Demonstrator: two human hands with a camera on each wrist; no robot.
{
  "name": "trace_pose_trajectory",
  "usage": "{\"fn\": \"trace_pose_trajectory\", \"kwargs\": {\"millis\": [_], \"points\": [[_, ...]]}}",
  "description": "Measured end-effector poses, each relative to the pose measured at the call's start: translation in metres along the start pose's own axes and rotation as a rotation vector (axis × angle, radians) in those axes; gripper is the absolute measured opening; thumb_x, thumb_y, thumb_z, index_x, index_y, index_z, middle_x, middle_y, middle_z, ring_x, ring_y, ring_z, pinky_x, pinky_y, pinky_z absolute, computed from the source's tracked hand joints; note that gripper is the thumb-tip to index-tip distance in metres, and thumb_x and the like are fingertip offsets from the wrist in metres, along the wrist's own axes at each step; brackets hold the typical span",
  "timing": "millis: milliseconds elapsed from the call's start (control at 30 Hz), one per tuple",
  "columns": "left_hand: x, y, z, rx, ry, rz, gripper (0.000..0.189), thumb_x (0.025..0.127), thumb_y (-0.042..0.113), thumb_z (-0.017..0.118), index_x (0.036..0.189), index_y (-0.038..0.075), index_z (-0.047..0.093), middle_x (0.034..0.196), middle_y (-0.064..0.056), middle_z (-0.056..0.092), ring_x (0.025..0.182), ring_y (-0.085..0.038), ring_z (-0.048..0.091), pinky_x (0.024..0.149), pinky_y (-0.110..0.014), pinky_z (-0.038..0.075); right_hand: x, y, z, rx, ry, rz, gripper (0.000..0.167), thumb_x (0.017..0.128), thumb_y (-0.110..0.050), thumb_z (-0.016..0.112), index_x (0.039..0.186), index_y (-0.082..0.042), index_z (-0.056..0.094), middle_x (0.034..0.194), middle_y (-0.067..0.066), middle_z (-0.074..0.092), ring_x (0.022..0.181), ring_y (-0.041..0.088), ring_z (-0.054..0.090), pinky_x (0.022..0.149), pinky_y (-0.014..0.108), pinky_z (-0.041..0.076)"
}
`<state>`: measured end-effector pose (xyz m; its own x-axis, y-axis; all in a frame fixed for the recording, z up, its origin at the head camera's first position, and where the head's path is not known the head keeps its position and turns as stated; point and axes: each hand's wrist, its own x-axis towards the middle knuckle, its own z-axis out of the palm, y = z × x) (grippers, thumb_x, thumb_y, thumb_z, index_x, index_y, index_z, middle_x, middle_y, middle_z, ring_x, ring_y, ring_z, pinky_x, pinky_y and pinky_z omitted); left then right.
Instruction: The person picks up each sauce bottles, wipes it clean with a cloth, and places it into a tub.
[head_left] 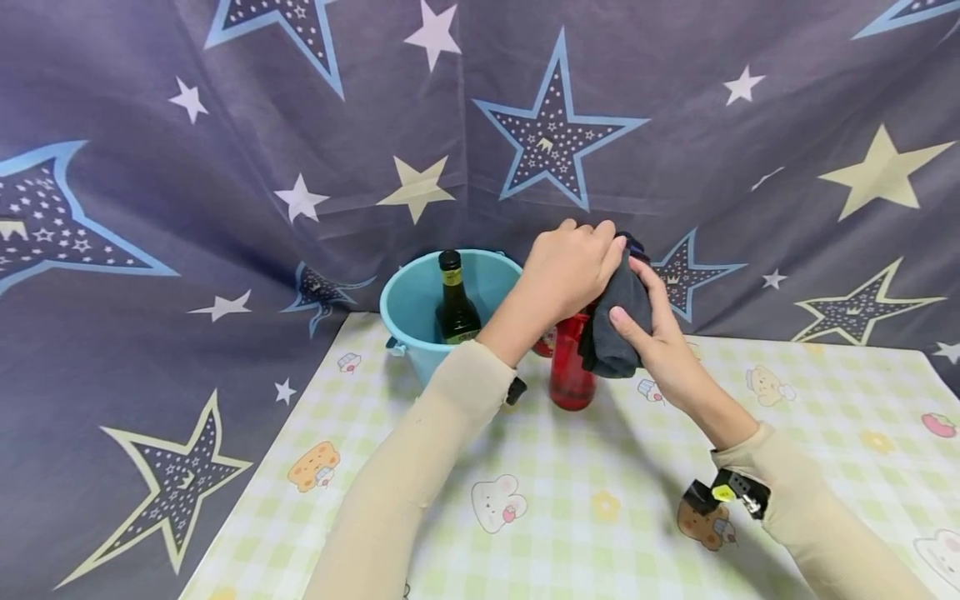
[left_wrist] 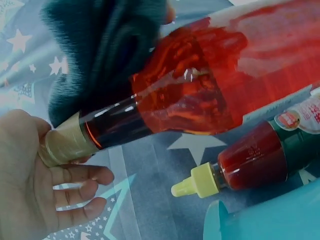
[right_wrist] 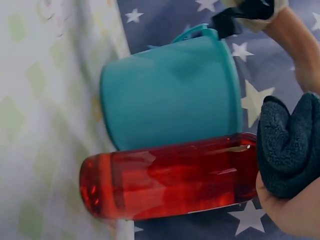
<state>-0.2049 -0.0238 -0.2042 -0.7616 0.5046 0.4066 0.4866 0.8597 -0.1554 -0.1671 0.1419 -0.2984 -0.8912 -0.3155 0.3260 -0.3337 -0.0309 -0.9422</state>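
A tall bottle of red liquid [head_left: 572,379] stands to the right of the bucket, its neck hidden by the hands in the head view. My left hand [head_left: 570,271] pinches the gold cap [left_wrist: 68,142] at the bottle's top between thumb and index finger, with the other fingers stretched out beneath it. My right hand [head_left: 654,333] grips a folded dark grey fuzzy cloth [head_left: 621,321] beside the bottle's neck. In the right wrist view the cloth [right_wrist: 287,145] covers the bottle's upper end, and the red body [right_wrist: 175,175] shows below it.
A light blue bucket [head_left: 405,287] holds a dark bottle with a black cap [head_left: 455,308]. Behind the red bottle is a sauce bottle with a yellow nozzle cap [left_wrist: 255,155]. The checked tablecloth [head_left: 570,533] meets a star-patterned curtain [head_left: 360,125] at the back.
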Motion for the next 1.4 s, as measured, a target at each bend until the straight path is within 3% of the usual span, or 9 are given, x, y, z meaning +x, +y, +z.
{"fn": "trace_pose_trajectory", "kwargs": {"millis": [100,267,333,500,700,1000,1400], "points": [[-0.003,0.0,0.001,0.014,0.058,-0.002,0.041,0.112,0.038,0.028,0.108,0.013,0.06,0.082,-0.002,0.07,0.079,-0.022,0.064,0.07,-0.033,0.057,-0.002,0.002,0.003,-0.139,0.0,0.01,0.067,0.109,-0.023,0.046,0.162,-0.042,0.008,0.17,0.0,0.012,0.14,0.014,0.044,0.098,0.017,0.049],[-0.004,0.003,0.002,0.037,0.132,-0.003,0.038,0.112,0.035,0.033,0.101,0.013,0.061,0.07,-0.002,0.065,0.07,-0.023,0.063,0.063,-0.033,0.056,-0.003,0.005,0.007,-0.321,0.032,-0.01,0.071,0.109,-0.026,0.047,0.162,-0.043,0.003,0.171,-0.006,0.005,0.154,0.025,0.026,0.114,0.028,0.034],[-0.003,0.005,0.002,0.039,0.132,-0.008,0.037,0.111,0.034,0.034,0.1,0.013,0.062,0.07,-0.002,0.065,0.069,-0.023,0.064,0.063,-0.033,0.056,-0.004,0.006,0.007,-0.334,0.045,-0.031,0.073,0.109,-0.023,0.047,0.163,-0.04,0.002,0.171,-0.003,0.005,0.154,0.029,0.026,0.114,0.026,0.033],[0.0,0.01,0.003,0.037,0.115,-0.021,0.036,0.111,0.032,0.034,0.099,0.014,0.061,0.068,0.0,0.062,0.065,-0.019,0.065,0.061,-0.031,0.055,-0.006,0.011,0.006,-0.337,0.063,-0.076,0.073,0.108,-0.018,0.048,0.163,-0.035,0.002,0.171,0.003,0.007,0.152,0.032,0.028,0.104,0.005,0.031],[0.0,0.009,0.004,0.045,0.139,-0.025,0.034,0.111,0.032,0.035,0.096,0.014,0.06,0.065,0.001,0.06,0.061,-0.017,0.065,0.058,-0.03,0.055,-0.007,0.014,0.006,-0.387,0.07,-0.083,0.073,0.108,-0.021,0.048,0.163,-0.037,0.002,0.17,0.001,0.007,0.154,0.028,0.023,0.111,0.014,0.028],[-0.001,0.007,0.006,0.035,0.161,-0.032,0.035,0.11,0.03,0.037,0.096,0.013,0.063,0.075,-0.004,0.066,0.071,-0.02,0.065,0.064,-0.032,0.057,-0.006,0.017,0.01,-0.375,0.067,-0.119,0.073,0.108,-0.016,0.047,0.163,-0.032,0.002,0.17,0.004,0.005,0.154,0.031,0.022,0.106,0.005,0.027],[0.001,0.008,0.005,-0.006,0.153,-0.039,0.033,0.11,0.028,0.037,0.092,0.014,0.061,0.066,-0.001,0.06,0.062,-0.018,0.062,0.057,-0.029,0.052,-0.006,0.016,0.008,-0.407,0.079,-0.127,0.073,0.108,-0.016,0.048,0.163,-0.033,0.003,0.171,0.002,0.005,0.155,0.029,0.02,0.107,0.006,0.026]]}}
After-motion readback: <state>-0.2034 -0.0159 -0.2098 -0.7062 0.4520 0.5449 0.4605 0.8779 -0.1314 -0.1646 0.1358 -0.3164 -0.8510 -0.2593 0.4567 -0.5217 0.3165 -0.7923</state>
